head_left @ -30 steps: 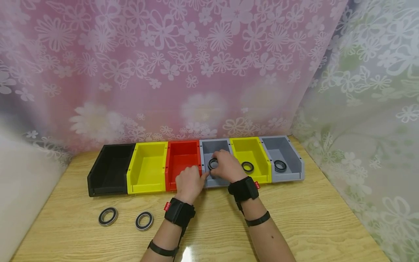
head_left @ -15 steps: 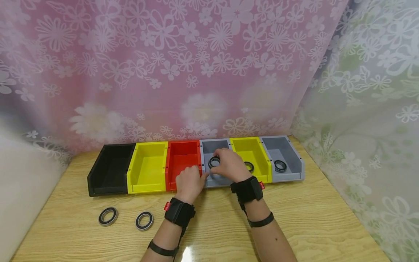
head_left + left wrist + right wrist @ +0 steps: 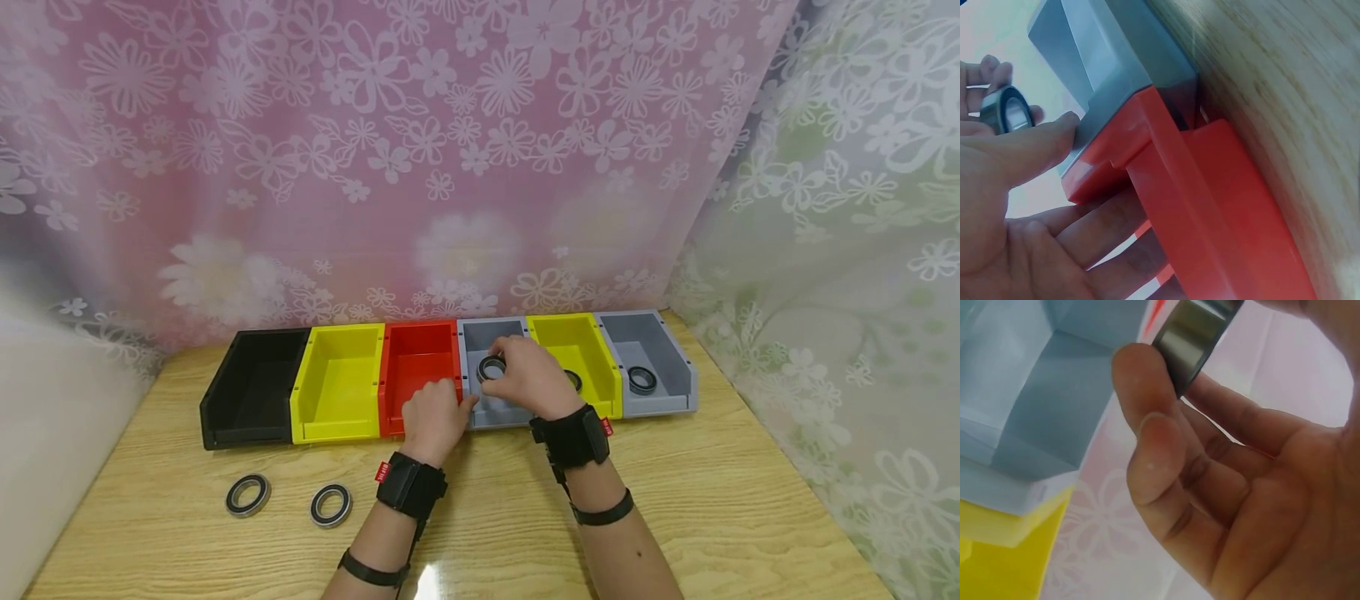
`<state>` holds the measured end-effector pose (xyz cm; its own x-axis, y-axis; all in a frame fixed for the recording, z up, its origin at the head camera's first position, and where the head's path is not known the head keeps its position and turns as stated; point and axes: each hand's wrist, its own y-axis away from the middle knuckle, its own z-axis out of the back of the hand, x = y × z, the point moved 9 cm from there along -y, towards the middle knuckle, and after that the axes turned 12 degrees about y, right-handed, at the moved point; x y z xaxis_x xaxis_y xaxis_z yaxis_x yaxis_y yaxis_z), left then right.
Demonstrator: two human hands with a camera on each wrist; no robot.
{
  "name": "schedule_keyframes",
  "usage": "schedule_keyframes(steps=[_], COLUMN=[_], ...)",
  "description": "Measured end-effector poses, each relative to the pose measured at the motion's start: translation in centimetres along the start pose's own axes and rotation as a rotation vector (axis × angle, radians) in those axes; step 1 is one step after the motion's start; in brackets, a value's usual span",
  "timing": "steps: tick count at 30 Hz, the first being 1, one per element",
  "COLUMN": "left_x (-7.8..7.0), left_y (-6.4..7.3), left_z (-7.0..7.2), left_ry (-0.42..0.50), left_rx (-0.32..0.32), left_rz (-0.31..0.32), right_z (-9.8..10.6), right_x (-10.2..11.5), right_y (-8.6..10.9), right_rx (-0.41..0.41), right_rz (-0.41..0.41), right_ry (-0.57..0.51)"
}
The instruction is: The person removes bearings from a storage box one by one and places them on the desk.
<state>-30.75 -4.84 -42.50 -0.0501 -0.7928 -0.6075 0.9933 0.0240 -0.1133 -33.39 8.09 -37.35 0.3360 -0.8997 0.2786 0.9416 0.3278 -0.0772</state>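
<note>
Red tags (image 3: 383, 472) unreadable; right hand (image 3: 529, 377) pinches bearing (image 3: 1192, 342); left hand (image 3: 435, 421) grips red bin (image 3: 422, 340).

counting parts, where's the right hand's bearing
In the head view, below centre: the right hand holds the bearing over the grey bin beside the red bin.

A small glare patch whitens the table (image 3: 495, 525), while both wrist views look hazy.

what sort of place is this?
Probably a makeshift tabletop workspace for small parts: a row of colored bins on a wood-grain table, ring-shaped bearings, and floral drapes behind.
</note>
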Motion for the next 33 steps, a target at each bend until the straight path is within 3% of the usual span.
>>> schedule_keyframes(steps=[17, 22, 33], left_x=[0.0, -0.1, 0.3], left_y=[0.0, 0.0, -0.3], left_z=[0.0, -0.1, -0.5], left_ry=[0.015, 0.01, -0.02], left_rx=[0.015, 0.006, 0.014], left_rz=[0.004, -0.018, 0.004], right_z=[3.0, 4.2, 6.5], right_x=[2.6, 3.6, 5.2], right_y=[2.3, 3.4, 6.1], right_rx=[-0.035, -0.061, -0.104], right_rz=[0.035, 0.061, 0.076], right_ry=[0.035, 0.042, 0.06])
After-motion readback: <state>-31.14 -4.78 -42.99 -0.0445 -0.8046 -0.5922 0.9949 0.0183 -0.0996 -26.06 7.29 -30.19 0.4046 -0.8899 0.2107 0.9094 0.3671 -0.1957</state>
